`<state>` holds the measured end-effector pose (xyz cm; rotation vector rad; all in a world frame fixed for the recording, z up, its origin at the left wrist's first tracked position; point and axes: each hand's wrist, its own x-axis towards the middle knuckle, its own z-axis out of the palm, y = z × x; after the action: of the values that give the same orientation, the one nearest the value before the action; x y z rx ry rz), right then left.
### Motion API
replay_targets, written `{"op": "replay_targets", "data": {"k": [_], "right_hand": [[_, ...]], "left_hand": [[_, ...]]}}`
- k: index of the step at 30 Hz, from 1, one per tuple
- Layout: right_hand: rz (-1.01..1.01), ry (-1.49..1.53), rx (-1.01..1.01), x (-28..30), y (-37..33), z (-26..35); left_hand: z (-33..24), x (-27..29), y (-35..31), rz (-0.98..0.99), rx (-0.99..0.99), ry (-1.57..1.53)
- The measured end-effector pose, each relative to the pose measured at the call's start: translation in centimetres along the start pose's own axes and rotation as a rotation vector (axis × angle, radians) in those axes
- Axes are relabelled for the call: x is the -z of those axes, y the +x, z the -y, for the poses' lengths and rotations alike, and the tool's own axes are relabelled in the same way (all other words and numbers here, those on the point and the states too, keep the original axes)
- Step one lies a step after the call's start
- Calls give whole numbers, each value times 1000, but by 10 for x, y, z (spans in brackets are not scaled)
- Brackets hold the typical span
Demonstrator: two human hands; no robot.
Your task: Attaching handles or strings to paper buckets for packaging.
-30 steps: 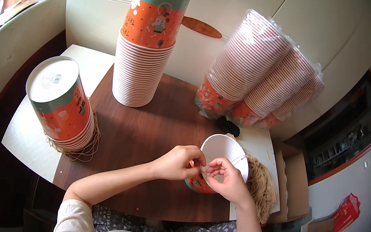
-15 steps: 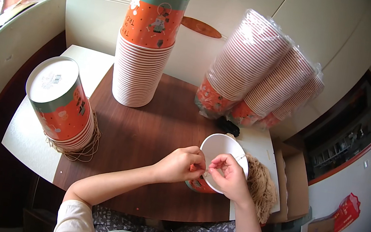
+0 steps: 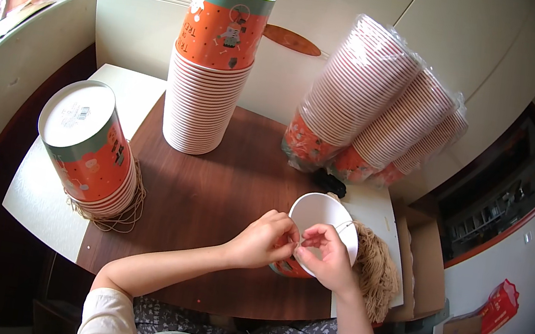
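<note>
Over the near side of an upright paper bucket (image 3: pixel 314 208), white inside and orange outside, both my hands meet with their fingertips pinched. My left hand (image 3: pixel 265 241) is closed, thumb and forefinger on what looks like the thin end of a tan cord, too small to see clearly. Opposite it, my right hand (image 3: pixel 330 259) pinches at the same spot, its wrist beside the bucket's rim. A thin strand crosses the bucket's right rim. Against the bucket's right side lies a thick bundle of tan cord (image 3: pixel 376 273).
A tall stack of upturned buckets (image 3: pixel 204 102) stands at the back. A shorter stack (image 3: pixel 93 155) at the left has loose cord loops (image 3: pixel 129 215) around its base. Plastic-wrapped bucket stacks (image 3: pixel 368 92) lean at the back right, near a black object (image 3: pixel 329 182). An open cardboard box (image 3: pixel 424 273) is beside the table.
My hands have stayed over the bucket. The fingertips have shifted slightly and come closer together, still pinching. Everything else looks the same.
</note>
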<state>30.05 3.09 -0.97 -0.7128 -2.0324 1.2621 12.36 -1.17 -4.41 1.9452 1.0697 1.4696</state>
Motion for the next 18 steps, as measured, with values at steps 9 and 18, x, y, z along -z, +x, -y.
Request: {"op": "replay_targets", "data": {"k": [9, 18], "right_hand": [[67, -252, -39, -2, -1, 4], [-40, -214, -3, -1, -1, 3]], "left_hand": [[2, -2, -2, 4, 33, -10], [4, -2, -1, 2, -10, -8]]}}
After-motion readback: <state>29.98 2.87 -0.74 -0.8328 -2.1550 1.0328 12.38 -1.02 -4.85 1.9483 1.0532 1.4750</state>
